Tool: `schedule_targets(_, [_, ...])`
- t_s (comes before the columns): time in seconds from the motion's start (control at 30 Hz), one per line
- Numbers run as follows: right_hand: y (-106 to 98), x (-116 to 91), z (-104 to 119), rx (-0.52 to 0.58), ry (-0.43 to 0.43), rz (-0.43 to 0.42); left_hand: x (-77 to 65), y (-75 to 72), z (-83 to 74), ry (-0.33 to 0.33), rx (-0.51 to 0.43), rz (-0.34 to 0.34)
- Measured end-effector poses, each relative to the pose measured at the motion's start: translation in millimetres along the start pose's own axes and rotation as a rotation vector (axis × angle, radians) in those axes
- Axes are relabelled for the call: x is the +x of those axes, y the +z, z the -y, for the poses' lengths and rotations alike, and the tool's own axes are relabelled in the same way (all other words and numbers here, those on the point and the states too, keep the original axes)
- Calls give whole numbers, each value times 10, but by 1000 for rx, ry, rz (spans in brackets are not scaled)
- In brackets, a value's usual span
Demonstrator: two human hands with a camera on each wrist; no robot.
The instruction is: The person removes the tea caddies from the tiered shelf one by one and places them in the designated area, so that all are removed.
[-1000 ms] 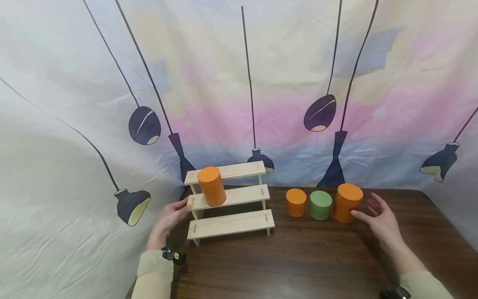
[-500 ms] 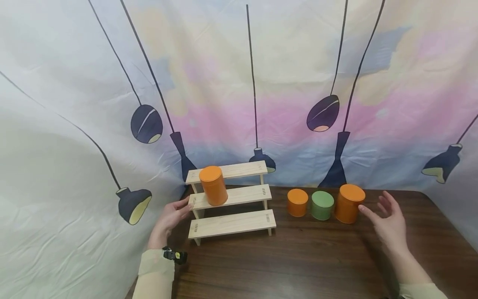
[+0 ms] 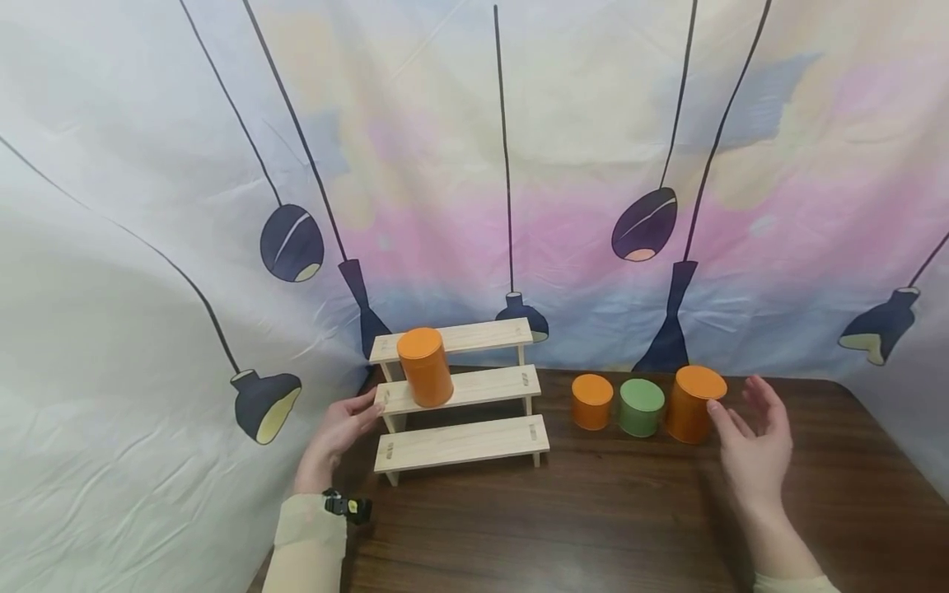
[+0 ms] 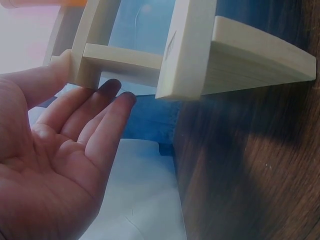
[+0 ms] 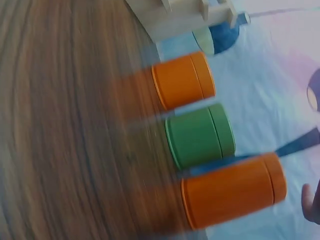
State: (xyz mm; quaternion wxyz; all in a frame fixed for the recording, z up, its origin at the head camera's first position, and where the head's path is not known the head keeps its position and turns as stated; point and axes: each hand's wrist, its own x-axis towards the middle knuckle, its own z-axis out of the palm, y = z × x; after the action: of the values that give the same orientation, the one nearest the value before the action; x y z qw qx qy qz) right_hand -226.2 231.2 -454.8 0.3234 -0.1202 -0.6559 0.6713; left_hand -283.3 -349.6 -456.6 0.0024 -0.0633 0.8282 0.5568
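Note:
A three-tier wooden shelf stands on the table, with a tall orange canister upright on its middle tier. At that tier's left end my left hand pinches the board; in the left wrist view the thumb is on one side and the fingers on the other. To the right, a short orange canister, a short green canister and another tall orange canister stand in a row. My right hand is beside the last one, fingers spread, a small gap showing in the right wrist view.
The dark wooden table extends in front of the shelf and canisters. Behind it hangs a cloth backdrop printed with lamps, and another stretch of cloth borders the left side.
My right hand drew back a little to the right from the tall orange canister, then came slightly closer again. My left hand stays on the shelf; the canisters stand where they were.

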Motion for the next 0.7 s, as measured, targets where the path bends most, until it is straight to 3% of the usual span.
schedule_targets(0.17, [288, -235, -18, 49, -185, 55, -8, 3, 2, 7, 6, 10])
schedule_targets(0.4, [917, -618, -210, 40, -346, 320, -14, -28, -21, 0, 46, 11])
schedule_targets(0.57, [1276, -817, -298, -7, -397, 468, -28, -21, -63, -4, 57, 24])
schedule_targets(0.7, [1536, -962, -296, -40, -408, 533, -23, -26, -56, -4, 56, 26])
